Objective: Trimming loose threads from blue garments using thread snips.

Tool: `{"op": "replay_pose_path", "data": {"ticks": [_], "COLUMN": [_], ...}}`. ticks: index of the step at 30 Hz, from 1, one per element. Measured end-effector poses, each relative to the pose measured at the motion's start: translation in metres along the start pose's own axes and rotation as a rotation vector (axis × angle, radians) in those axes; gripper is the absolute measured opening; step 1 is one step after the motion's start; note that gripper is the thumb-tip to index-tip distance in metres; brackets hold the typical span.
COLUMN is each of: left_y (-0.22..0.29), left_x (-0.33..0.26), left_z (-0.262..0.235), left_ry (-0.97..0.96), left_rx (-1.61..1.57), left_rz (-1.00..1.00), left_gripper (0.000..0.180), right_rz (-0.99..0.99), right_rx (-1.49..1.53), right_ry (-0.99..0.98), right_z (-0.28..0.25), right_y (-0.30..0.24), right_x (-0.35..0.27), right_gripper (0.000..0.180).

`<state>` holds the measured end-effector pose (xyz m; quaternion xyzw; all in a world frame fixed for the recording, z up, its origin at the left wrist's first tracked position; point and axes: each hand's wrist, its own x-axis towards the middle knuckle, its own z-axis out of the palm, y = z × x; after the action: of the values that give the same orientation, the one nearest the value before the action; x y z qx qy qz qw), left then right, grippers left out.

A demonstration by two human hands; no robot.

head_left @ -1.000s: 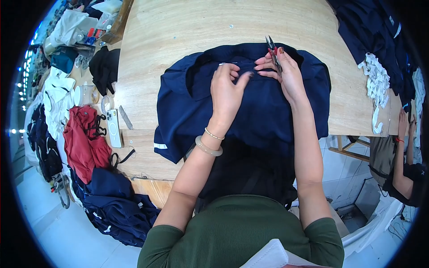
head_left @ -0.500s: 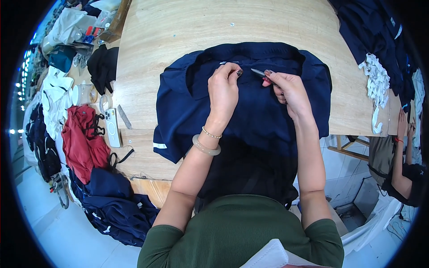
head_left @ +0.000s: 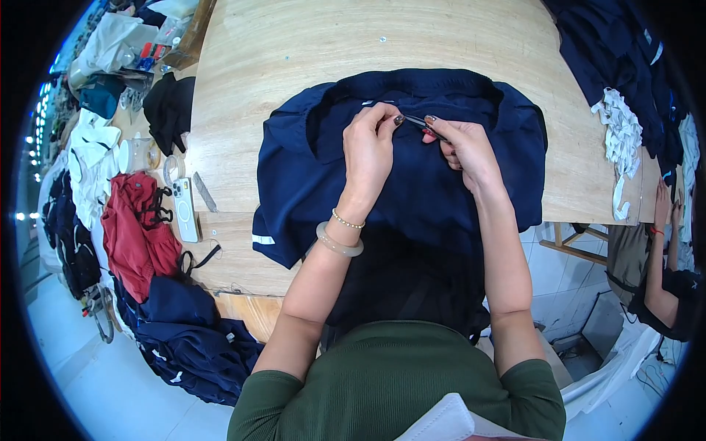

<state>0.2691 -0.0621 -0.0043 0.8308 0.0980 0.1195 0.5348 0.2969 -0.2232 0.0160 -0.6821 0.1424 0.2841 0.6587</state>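
A navy garment with a gathered elastic waistband lies spread on the wooden table in front of me, a short white strip showing at its left edge. Over the waist opening, my left hand is closed in a pinch; what sits between thumb and forefinger is too small to make out. My right hand grips a pair of small thread snips, their blades pointing left and reaching the left fingertips. Part of the snips is hidden inside the right fingers.
On the left of the table lie a phone, a flat grey blade-like piece, a tape roll and a red garment. White cloth strips and navy garments lie right, near another person's arm.
My right hand has moved left and slightly up, bringing the snips' tips to my left fingertips. My left hand keeps its pinch almost in the same spot.
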Motion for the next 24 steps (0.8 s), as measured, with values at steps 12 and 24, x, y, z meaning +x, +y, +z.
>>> {"op": "replay_pose_path", "data": {"ticks": [12, 24], "left_y": [-0.002, 0.006], "left_x": [0.000, 0.001], "left_z": [-0.006, -0.022], "left_ry": [-0.039, -0.242], "left_rx": [-0.068, -0.079], "left_rz": [-0.049, 0.052], "left_gripper": [0.007, 0.004], "right_rz": [-0.005, -0.110], "right_rx": [0.205, 0.399], "right_ry": [-0.073, -0.121], "right_z": [-0.010, -0.034], "right_y": [0.002, 0.005], "right_x": [0.002, 0.007], "right_gripper": [0.034, 0.042]}}
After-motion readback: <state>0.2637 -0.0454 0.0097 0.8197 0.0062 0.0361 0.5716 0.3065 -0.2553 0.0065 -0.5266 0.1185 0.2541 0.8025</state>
